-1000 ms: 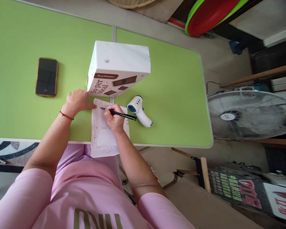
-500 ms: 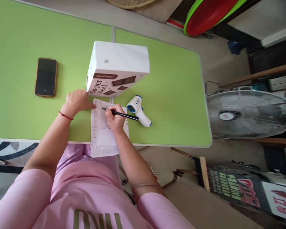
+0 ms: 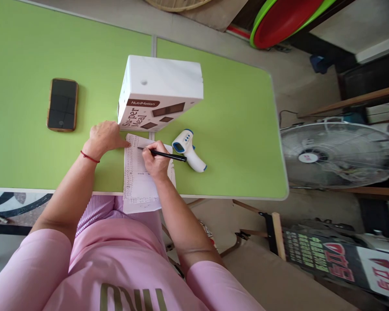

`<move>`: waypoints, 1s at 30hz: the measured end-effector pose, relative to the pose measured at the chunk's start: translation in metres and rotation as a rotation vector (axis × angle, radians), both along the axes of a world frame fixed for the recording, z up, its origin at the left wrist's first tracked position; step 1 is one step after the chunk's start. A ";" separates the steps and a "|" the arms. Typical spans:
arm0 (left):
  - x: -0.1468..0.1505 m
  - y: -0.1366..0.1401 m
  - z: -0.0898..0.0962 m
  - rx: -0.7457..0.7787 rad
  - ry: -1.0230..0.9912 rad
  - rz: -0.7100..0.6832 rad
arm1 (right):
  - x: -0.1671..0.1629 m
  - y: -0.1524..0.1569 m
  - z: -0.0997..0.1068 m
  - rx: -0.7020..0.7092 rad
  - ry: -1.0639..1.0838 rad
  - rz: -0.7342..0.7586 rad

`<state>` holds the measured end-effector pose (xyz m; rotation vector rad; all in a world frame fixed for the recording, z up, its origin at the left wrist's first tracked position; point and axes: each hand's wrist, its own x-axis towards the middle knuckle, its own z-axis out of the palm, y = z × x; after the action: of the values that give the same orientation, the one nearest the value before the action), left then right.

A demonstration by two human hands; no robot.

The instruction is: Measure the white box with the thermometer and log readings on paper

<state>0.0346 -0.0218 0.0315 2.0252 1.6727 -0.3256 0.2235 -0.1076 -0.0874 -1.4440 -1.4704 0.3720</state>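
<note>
My right hand [image 3: 155,160] is closed round a black pen [image 3: 170,154], its tip on the upper part of a sheet of paper [image 3: 139,185]. Small handwriting fills the sheet's left margin, and its lower end hangs over the table edge. My left hand [image 3: 106,136], with a red string bracelet at the wrist, lies on the table. Its thumb stretches onto the paper's upper left edge, apart from the other fingers, which lie by the box corner. Behind the paper stands a white "Super Meal" box [image 3: 165,77]. Just right of the pen lies a white and blue infrared thermometer [image 3: 189,151].
A smartphone [image 3: 62,105] in a brown case lies on the green table [image 3: 233,121], left of the box. A large fan [image 3: 340,155] stands past the table's right end. Red and green basins [image 3: 285,21] are at the back right.
My right hand and the pen have shifted very slightly to the left and up on the paper. My left hand stays where it was.
</note>
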 end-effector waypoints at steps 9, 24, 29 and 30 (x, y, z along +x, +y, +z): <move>0.000 0.001 0.000 -0.001 0.006 -0.009 | 0.007 -0.003 0.008 0.217 -0.069 -0.037; -0.005 0.005 -0.001 0.012 -0.005 -0.003 | 0.039 -0.045 0.001 0.047 -0.262 -0.080; -0.007 0.007 0.001 0.010 -0.009 0.015 | 0.026 -0.050 0.007 -0.005 -0.181 -0.005; -0.007 0.007 0.001 0.006 -0.012 0.013 | 0.025 -0.048 0.013 -0.014 -0.148 0.022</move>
<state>0.0275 -0.0149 0.0328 2.0161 1.6808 -0.3031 0.2486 -0.1556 -0.0743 -1.4933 -1.6057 0.2948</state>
